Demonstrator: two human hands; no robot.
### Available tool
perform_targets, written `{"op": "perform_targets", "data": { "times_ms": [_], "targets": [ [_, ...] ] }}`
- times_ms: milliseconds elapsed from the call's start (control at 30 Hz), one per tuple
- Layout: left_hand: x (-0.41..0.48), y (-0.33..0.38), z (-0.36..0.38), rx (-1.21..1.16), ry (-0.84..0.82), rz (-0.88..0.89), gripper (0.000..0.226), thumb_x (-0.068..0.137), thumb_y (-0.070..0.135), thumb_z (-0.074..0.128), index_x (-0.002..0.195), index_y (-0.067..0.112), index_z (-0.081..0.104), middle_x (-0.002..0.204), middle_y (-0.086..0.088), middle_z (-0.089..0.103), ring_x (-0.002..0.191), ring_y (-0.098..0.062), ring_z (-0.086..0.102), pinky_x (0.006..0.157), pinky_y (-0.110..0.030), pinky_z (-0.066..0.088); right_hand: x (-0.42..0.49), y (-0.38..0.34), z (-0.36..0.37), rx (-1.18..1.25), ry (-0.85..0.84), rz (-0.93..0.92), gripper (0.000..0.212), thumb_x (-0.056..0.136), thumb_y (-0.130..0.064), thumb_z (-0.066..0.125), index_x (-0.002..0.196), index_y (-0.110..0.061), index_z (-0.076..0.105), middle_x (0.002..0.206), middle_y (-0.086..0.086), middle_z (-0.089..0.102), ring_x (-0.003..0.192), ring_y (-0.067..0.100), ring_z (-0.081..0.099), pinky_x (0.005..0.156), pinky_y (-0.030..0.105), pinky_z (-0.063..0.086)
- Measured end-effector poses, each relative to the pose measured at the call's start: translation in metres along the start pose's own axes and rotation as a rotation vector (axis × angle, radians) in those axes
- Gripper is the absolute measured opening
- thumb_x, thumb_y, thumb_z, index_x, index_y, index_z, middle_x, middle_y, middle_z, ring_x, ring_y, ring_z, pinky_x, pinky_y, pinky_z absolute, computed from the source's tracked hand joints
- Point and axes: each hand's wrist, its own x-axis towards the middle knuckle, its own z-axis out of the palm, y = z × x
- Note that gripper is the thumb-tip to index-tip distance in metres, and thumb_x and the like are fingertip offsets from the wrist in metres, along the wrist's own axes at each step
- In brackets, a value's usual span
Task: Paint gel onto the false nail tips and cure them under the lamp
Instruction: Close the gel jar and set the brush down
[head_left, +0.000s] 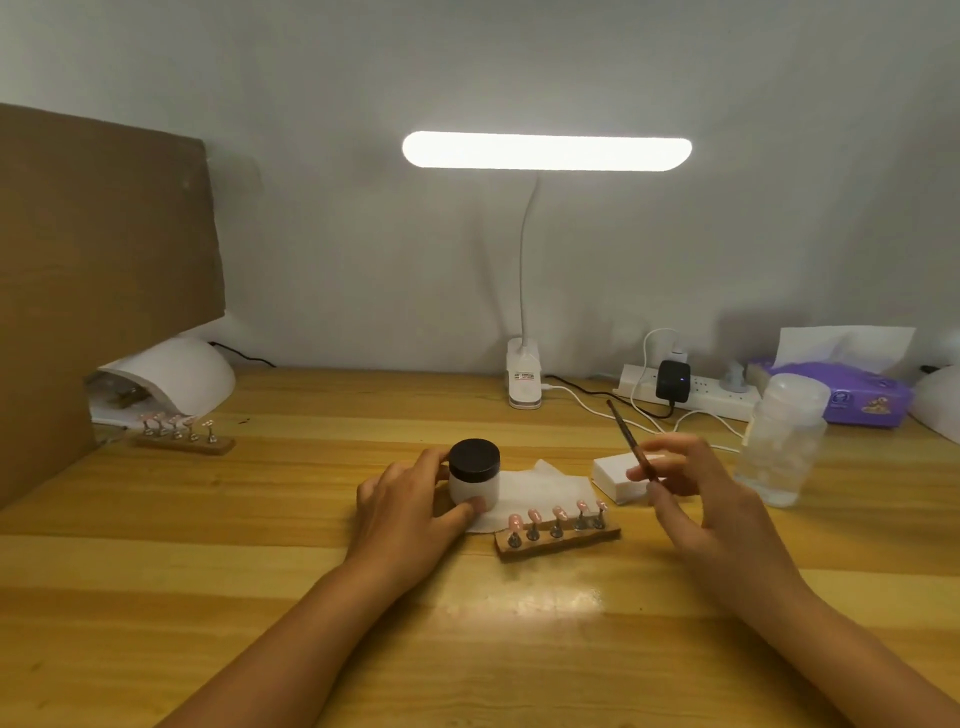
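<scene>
Far left, I see the white curing lamp (171, 374) at the back of the table (156, 571), with a second rack of tips (182, 434) just before its mouth; what lies inside is too dim to tell. At centre the left hand (410, 509) curls round the white gel jar (474, 470), black lid on. Just right, five pinkish false nail tips (558, 514) stand on a wooden holder (558, 543) in front of a white wipe (545, 488). The right hand (696, 499) pinches a thin brush (631, 441) tilted up and back, above a stack of white pads (615, 475).
</scene>
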Motion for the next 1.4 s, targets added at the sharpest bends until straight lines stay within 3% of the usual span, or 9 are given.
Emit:
{"op": "perform_targets", "data": {
  "times_ms": [67, 200, 333, 533, 867, 1033, 1133, 1267, 1400],
  "targets": [
    [0.001, -0.001, 0.0, -0.007, 0.0, -0.008, 0.051, 0.089, 0.052, 0.061, 0.134, 0.04, 0.041, 0.127, 0.018, 0.057, 0.121, -0.008, 0.046, 0.094, -0.031, 0.025, 0.01, -0.004, -0.001, 0.116, -0.041, 0.076, 0.041, 0.09, -0.012, 0.067, 0.116, -0.04, 0.053, 0.096, -0.033, 0.066, 0.091, -0.016, 0.061, 0.068, 0.002, 0.046],
    [0.003, -0.002, 0.003, 0.009, 0.027, -0.028, 0.046, 0.091, 0.049, 0.058, 0.132, 0.038, 0.042, 0.126, 0.016, 0.058, 0.119, -0.01, 0.048, 0.093, -0.031, 0.025, 0.037, -0.018, -0.003, 0.208, -0.194, 0.079, 0.027, 0.088, -0.012, 0.069, 0.095, -0.037, 0.065, 0.088, -0.025, 0.071, 0.091, -0.01, 0.064, 0.07, 0.003, 0.048],
    [0.005, -0.002, 0.002, -0.032, 0.018, -0.045, 0.047, 0.09, 0.047, 0.061, 0.133, 0.038, 0.043, 0.128, 0.016, 0.059, 0.121, -0.012, 0.05, 0.096, -0.032, 0.03, 0.06, -0.034, 0.005, 0.093, -0.299, 0.038, 0.022, 0.088, -0.022, 0.071, 0.087, -0.043, 0.064, 0.086, -0.021, 0.068, 0.088, -0.01, 0.06, 0.07, 0.011, 0.049],
    [0.003, -0.001, -0.001, -0.102, 0.038, -0.078, 0.054, 0.081, 0.046, 0.071, 0.129, 0.038, 0.047, 0.126, 0.016, 0.062, 0.12, -0.012, 0.051, 0.102, -0.038, 0.039, 0.075, -0.044, 0.043, 0.076, -0.406, 0.14, 0.012, 0.087, -0.029, 0.072, 0.082, -0.04, 0.067, 0.083, -0.019, 0.067, 0.082, -0.001, 0.061, 0.077, 0.028, 0.056],
    [0.001, 0.002, -0.002, -0.129, 0.027, -0.093, 0.051, 0.08, 0.05, 0.07, 0.125, 0.04, 0.047, 0.121, 0.019, 0.061, 0.117, -0.009, 0.052, 0.101, -0.037, 0.039, 0.092, -0.05, 0.061, 0.058, -0.469, 0.129, 0.007, 0.087, -0.028, 0.071, 0.092, -0.033, 0.071, 0.09, -0.017, 0.069, 0.09, 0.0, 0.061, 0.087, 0.034, 0.055],
    [0.001, 0.002, -0.002, -0.137, 0.032, -0.114, 0.057, 0.078, 0.052, 0.071, 0.127, 0.039, 0.045, 0.119, 0.019, 0.06, 0.116, -0.009, 0.05, 0.101, -0.037, 0.04, 0.118, -0.054, 0.048, 0.226, -0.344, 0.165, 0.01, 0.088, -0.02, 0.071, 0.097, -0.023, 0.068, 0.095, -0.006, 0.071, 0.091, 0.009, 0.067, 0.088, 0.034, 0.056],
    [0.0, 0.003, -0.003, -0.123, 0.037, -0.117, 0.057, 0.075, 0.055, 0.07, 0.124, 0.041, 0.044, 0.113, 0.022, 0.059, 0.113, -0.008, 0.049, 0.099, -0.036, 0.04, 0.135, -0.051, 0.05, 0.043, -0.336, 0.105, 0.009, 0.09, -0.024, 0.069, 0.099, -0.025, 0.067, 0.099, -0.006, 0.07, 0.095, 0.013, 0.065, 0.087, 0.036, 0.055],
    [0.0, 0.003, -0.002, -0.125, 0.034, -0.124, 0.055, 0.072, 0.057, 0.071, 0.118, 0.042, 0.043, 0.104, 0.023, 0.055, 0.106, -0.007, 0.051, 0.096, -0.036, 0.043, 0.135, -0.04, 0.075, -0.496, -0.476, -0.018, 0.013, 0.093, -0.028, 0.061, 0.103, -0.033, 0.068, 0.107, -0.007, 0.069, 0.1, 0.017, 0.061, 0.087, 0.04, 0.053],
    [0.002, 0.0, 0.0, -0.114, 0.063, -0.143, 0.05, 0.072, 0.057, 0.07, 0.112, 0.043, 0.042, 0.106, 0.023, 0.054, 0.104, -0.006, 0.05, 0.093, -0.032, 0.041, 0.128, -0.021, 0.088, -0.625, -0.551, 0.008, 0.017, 0.089, -0.025, 0.06, 0.102, -0.034, 0.066, 0.105, -0.007, 0.067, 0.1, 0.018, 0.059, 0.088, 0.039, 0.051]
  ]
}}
